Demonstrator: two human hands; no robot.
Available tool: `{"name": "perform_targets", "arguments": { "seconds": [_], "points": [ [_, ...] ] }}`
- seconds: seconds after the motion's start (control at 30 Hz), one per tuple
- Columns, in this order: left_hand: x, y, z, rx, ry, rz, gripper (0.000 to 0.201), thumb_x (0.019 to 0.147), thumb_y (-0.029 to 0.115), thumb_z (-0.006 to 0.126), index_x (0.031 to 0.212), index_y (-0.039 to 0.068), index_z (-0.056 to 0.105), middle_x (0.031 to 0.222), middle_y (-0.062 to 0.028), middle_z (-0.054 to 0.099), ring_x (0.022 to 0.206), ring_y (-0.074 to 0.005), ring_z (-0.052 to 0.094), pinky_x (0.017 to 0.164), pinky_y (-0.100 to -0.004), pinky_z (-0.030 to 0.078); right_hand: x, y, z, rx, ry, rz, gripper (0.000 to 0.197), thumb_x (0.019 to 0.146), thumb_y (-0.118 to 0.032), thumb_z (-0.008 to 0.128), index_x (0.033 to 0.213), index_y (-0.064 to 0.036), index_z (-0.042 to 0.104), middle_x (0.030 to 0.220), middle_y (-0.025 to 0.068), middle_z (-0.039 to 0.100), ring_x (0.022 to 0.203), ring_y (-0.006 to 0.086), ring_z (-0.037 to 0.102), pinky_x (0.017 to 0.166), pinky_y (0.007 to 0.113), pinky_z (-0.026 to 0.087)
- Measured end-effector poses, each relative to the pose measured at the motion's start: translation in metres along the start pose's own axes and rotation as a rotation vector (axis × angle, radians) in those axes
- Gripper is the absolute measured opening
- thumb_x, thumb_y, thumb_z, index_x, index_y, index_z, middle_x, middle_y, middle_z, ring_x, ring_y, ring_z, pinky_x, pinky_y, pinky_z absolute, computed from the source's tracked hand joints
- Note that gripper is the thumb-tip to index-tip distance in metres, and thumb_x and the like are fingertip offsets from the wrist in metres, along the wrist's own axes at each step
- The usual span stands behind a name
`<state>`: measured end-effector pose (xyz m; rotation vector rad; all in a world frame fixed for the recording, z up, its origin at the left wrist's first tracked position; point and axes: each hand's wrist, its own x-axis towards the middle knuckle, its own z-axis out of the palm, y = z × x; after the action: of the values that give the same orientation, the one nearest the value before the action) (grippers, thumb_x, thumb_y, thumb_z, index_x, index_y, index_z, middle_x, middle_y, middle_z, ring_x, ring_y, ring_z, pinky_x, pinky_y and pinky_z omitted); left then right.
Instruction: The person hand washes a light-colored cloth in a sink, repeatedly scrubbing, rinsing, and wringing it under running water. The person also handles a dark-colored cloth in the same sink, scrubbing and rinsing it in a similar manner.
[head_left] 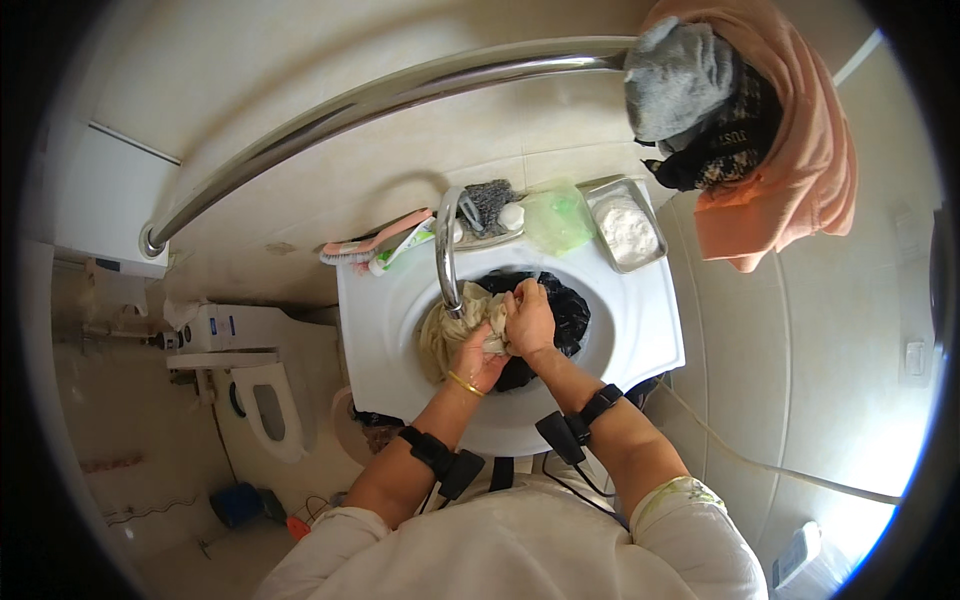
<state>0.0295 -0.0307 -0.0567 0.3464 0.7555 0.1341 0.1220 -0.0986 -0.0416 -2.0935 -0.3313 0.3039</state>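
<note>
A bunched beige cloth (445, 335) lies in the white sink (640, 330), under the curved chrome faucet (446, 250). My left hand (482, 362), with a gold bangle at its wrist, is closed on the cloth's near right side. Just right of it and slightly farther off, my right hand (530, 322) grips the same cloth, its fingers bent and partly hidden. A dark, wrinkled black fabric (572, 308) fills the right part of the basin, behind and beneath my right hand. What lies under the two fabrics is hidden.
Along the sink's back edge sit a pink brush (375, 240), a tube (405, 246), a grey scrubbing cloth (490, 203), a green plastic bag (560, 220) and a metal tray of white powder (628, 232). A peach towel (800, 150) hangs from the chrome bar (400, 95). A toilet (275, 415) stands left.
</note>
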Motion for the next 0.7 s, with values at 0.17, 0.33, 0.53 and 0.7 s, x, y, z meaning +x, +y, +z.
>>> {"name": "perform_targets", "arguments": {
  "seconds": [0.17, 0.33, 0.53, 0.7],
  "points": [
    [0.015, 0.013, -0.016, -0.160, -0.034, -0.175, 0.040, 0.095, 0.035, 0.040, 0.124, 0.010, 0.049, 0.125, -0.0088, 0.053, 0.114, -0.0236, 0.051, 0.099, -0.0398, 0.039, -0.027, -0.007, -0.006, -0.099, -0.151, -0.138, 0.031, 0.087, -0.029, 0.055, 0.111, -0.0097, 0.061, 0.115, 0.0207, 0.050, 0.107, 0.0402, 0.046, 0.093, 0.047, 0.038],
    [0.014, 0.003, -0.009, -0.216, -0.272, -0.206, 0.036, 0.095, 0.030, 0.043, 0.121, 0.007, 0.051, 0.118, -0.0084, 0.057, 0.110, -0.0236, 0.053, 0.098, -0.0385, 0.040, -0.032, -0.006, -0.012, -0.288, -0.166, -0.159, 0.029, 0.087, -0.031, 0.053, 0.097, -0.0048, 0.057, 0.119, 0.0210, 0.050, 0.107, 0.0404, 0.048, 0.084, 0.045, 0.046],
    [-0.004, 0.000, 0.007, -0.038, -0.010, -0.131, 0.036, 0.092, 0.024, 0.052, 0.122, 0.005, 0.051, 0.121, -0.0077, 0.056, 0.114, -0.0230, 0.052, 0.098, -0.0389, 0.040, 0.006, 0.031, -0.013, 0.087, -0.114, 0.359, 0.029, 0.088, -0.030, 0.049, 0.099, -0.0034, 0.053, 0.102, 0.0178, 0.052, 0.093, 0.0390, 0.051, 0.075, 0.047, 0.047],
    [0.016, 0.008, -0.016, 0.007, 0.080, -0.156, 0.042, 0.092, 0.029, 0.050, 0.128, 0.005, 0.047, 0.126, -0.0075, 0.053, 0.117, -0.0241, 0.049, 0.101, -0.0391, 0.037, -0.008, 0.054, 0.004, -0.618, -0.204, -0.022, 0.036, 0.083, -0.033, 0.055, 0.107, -0.0061, 0.054, 0.107, 0.0168, 0.052, 0.096, 0.0366, 0.052, 0.071, 0.045, 0.051]
  ]
}}
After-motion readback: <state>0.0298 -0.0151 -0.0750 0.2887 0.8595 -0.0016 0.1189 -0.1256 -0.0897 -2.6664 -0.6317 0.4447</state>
